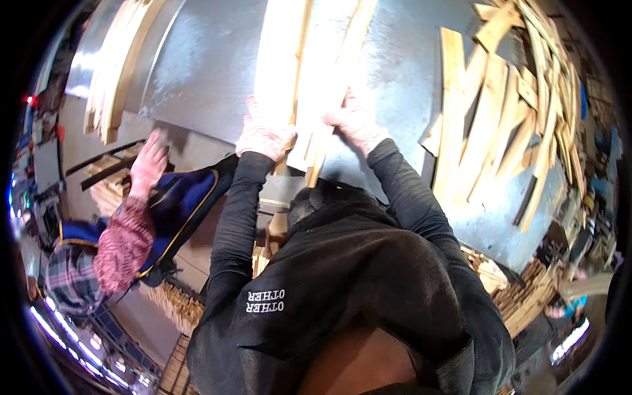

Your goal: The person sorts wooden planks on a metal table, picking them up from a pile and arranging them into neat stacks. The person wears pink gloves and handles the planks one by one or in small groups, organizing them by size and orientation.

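Long pale wooden strips lie on a metal tabletop [197, 72], running away from me, some overexposed in the glare. My left hand [264, 131] is closed around the near end of the left wooden strips [280, 66]. Against the right side of another group of wooden strips [319, 155] my right hand [357, 122] grips with its thumb toward them. Their near ends reach past the table's front edge toward my body. A narrow gap shows between the two groups. The undersides of my fingers are hidden.
Loose wooden strips [490, 118] lie in a jumbled pile on the right. A neat stack of strips [122, 66] stands at the far left. Close by on the left, a co-worker's hand [150, 164] reaches forward. More stacked wood [172, 306] sits below the table.
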Demonstrator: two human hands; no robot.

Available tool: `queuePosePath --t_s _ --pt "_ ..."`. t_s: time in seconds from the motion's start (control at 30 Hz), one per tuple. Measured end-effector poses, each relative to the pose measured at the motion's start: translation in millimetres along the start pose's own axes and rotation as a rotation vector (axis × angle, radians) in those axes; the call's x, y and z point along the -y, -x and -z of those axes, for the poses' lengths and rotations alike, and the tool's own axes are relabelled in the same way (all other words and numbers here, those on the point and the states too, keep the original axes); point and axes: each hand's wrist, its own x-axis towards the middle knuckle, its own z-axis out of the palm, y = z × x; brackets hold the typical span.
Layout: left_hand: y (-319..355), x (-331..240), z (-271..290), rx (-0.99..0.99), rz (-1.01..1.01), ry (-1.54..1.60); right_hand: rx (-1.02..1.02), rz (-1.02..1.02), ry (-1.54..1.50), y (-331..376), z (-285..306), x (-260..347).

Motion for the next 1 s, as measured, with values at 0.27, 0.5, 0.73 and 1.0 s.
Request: queuePosePath --t_s 0.27,0.5,0.73,1.0 --pt "24.0 -18.3 -10.1 -0.256 -0.097 -0.250 0.047 0.024 0.859 -55.6 -46.1 40.6" --pt "67.3 -26.9 -19.4 -0.243 -0.093 0.183 -0.630 0.204 1.313 11.2 64.4 73.7" --pt "107.1 -114.1 -79.4 0.575 -0.297 1.130 -0.776 -0.512 0.923 134.8 179.9 50.0" --pt "20.2 -214.8 -142.9 0.469 -0.311 0.821 -1.048 -0.398 1.119 171.6 239.6 74.4"
